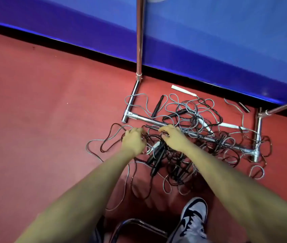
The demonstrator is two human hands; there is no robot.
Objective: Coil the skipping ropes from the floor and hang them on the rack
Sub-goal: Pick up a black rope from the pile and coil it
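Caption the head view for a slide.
Both hands, left hand and right hand, grip tangled skipping ropes on the floor across the rack base.

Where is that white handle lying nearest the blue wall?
In the head view, the white handle lies on the red floor right of centre, just before the blue wall, beyond the tangled ropes and right of the rack's upright pole.
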